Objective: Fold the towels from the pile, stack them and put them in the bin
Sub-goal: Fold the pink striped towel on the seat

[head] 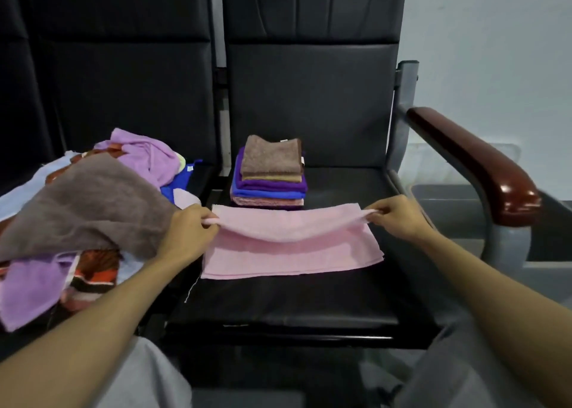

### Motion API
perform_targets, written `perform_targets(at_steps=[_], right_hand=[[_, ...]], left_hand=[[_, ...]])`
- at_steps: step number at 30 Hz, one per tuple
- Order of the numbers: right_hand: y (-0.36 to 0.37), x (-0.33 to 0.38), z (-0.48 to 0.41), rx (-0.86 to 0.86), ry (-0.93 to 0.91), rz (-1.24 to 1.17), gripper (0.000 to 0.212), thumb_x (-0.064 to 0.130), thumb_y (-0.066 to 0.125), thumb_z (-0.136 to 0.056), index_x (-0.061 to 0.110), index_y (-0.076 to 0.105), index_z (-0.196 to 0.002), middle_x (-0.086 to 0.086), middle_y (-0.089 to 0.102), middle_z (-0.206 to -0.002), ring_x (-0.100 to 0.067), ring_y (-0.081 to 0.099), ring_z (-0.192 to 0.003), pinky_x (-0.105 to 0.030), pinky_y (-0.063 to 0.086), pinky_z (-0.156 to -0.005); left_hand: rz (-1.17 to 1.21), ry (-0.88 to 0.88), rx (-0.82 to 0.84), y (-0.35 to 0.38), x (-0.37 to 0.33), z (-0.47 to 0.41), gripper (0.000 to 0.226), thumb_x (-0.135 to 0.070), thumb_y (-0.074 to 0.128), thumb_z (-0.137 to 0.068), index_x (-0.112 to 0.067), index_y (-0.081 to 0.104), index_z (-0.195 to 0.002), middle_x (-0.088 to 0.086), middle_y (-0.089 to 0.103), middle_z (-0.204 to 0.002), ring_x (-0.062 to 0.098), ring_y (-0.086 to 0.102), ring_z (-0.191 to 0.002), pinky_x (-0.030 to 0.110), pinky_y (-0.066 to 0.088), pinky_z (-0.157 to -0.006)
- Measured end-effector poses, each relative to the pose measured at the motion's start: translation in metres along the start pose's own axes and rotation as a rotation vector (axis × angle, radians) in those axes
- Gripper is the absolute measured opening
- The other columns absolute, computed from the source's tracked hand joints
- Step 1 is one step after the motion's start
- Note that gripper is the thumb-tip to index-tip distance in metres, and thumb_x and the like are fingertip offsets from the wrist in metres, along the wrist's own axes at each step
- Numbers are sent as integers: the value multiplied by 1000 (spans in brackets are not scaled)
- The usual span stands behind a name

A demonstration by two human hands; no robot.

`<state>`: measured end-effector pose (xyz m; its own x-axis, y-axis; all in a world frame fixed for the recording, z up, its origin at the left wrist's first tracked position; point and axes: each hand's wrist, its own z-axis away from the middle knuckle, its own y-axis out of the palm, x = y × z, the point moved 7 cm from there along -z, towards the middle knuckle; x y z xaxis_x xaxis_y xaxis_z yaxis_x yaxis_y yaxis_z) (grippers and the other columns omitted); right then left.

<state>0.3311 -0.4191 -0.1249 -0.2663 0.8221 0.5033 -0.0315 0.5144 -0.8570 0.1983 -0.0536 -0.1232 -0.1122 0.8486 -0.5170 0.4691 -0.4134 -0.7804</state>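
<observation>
A pink towel [291,246] lies on the black seat [278,302] in the middle of the view, its far half lifted and folded toward me. My left hand [185,234] pinches the left end of that raised edge. My right hand [399,218] pinches the right end. Behind the pink towel stands a stack of folded towels [269,172], brown on top, then purple, blue and pink layers. On the seat to the left lies the unfolded pile [80,215]: a brown towel on top, with lilac, blue and orange-patterned ones around it.
A dark red armrest [473,163] on a grey metal frame rises to the right of the seat. Beyond it, low on the right, a grey bin [448,203] shows partly. Black seat backs fill the rear. My grey-clad knees are at the bottom.
</observation>
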Motion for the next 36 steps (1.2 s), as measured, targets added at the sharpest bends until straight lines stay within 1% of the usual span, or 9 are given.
perform_targets(at_steps=[3,8,11,16,20,24,27,30,36], right_hand=[[6,-10,4,118,-14,79,18,19,69,-87,19,77,-103,1,74,-101,-11,62,-87,-22,42,-78],[11,-13,14,261,-27,149,20,23,73,-85,17,76,-103,2,74,-101,-12,64,-87,-23,44,-81],[26,-13,20,378,-18,235,23,31,72,-85,17,77,-103,3,73,-104,-11,64,-92,-26,48,-89],[40,-12,16,370,68,237,24,39,65,-89,20,75,-78,6,64,-77,-14,56,-76,-21,41,-65],[49,-18,4,279,156,249,34,37,66,-89,10,66,-110,-5,63,-110,-18,52,-92,-27,38,-78],[61,-26,-5,247,292,198,64,38,73,-82,6,46,-131,-13,54,-127,-28,54,-112,-32,43,-83],[65,-26,-9,281,391,143,69,26,81,-76,1,45,-130,-16,54,-125,-31,56,-109,-32,48,-74],[71,-32,-8,417,484,19,44,8,80,-74,1,55,-109,-13,58,-94,-25,56,-77,-29,45,-51],[71,-42,8,568,563,-183,30,9,76,-78,3,59,-102,-14,64,-110,-30,62,-98,-38,56,-77]], left_hand=[[-21,47,36,0,4,7,14,2,64,-75,-6,75,-78,8,69,-82,19,56,-73,26,38,-69],[-267,90,356,23,13,19,15,-6,61,-76,-14,73,-81,4,68,-84,23,62,-84,33,49,-76],[-297,62,432,29,15,20,8,-15,67,-76,-13,70,-83,0,64,-86,17,60,-83,34,50,-77],[-291,-103,496,42,19,15,54,-53,61,-85,-1,70,-77,11,68,-80,22,62,-78,34,50,-75],[-272,-216,354,45,22,4,36,-36,58,-92,-5,63,-110,14,53,-123,27,58,-101,36,47,-89],[-251,-420,383,55,29,5,73,-29,69,-85,0,32,-140,19,39,-141,33,49,-122,38,44,-96],[-195,-505,391,57,31,4,78,-26,74,-81,5,32,-139,19,47,-137,30,51,-121,31,44,-90],[-131,-520,432,59,29,2,59,-23,75,-81,1,48,-128,13,53,-131,28,53,-117,30,44,-89],[223,-598,473,65,29,8,56,-10,81,-71,-4,56,-120,11,61,-120,25,58,-106,34,49,-88]])
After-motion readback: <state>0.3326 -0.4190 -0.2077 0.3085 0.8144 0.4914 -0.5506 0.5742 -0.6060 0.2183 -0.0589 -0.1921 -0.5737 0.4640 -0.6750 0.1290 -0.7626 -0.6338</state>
